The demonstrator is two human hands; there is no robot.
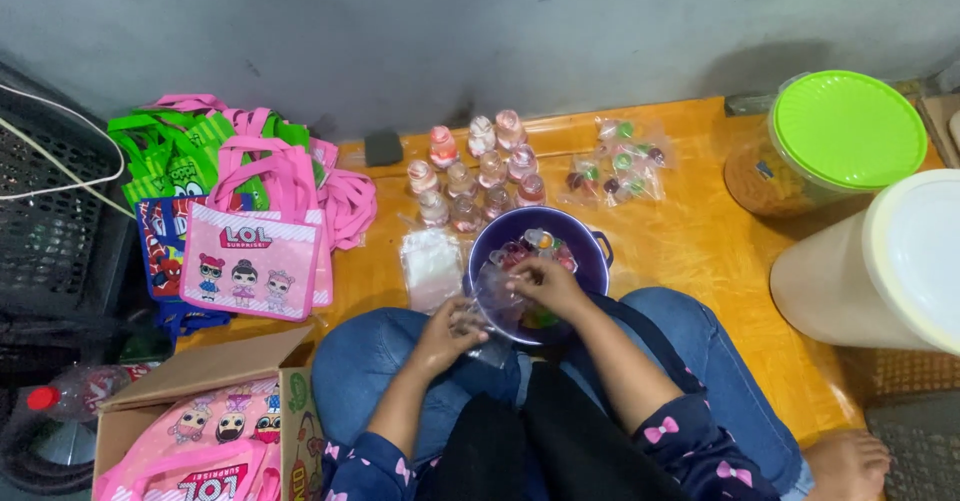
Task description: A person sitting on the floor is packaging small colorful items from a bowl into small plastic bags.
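At the frame's centre a seated person's right hand (545,283) reaches into a purple bowl (590,251) of small coloured jelly cups (530,249), while the left hand (447,329) grips a clear plastic bag (490,301) at the bowl's near rim. Small bottles (475,176) stand above on the orange floor (690,231); pink tote bags (255,251) lie at left

Small clear plastic bag (492,291) held open between left hand (447,333) and right hand (545,283), over purple bowl (590,251). Filled clear packets (620,166) beyond the bowl. Flat stack of empty clear bags (431,266) left of it. Brown cardboard box (215,376) lower left (pink bags inside).
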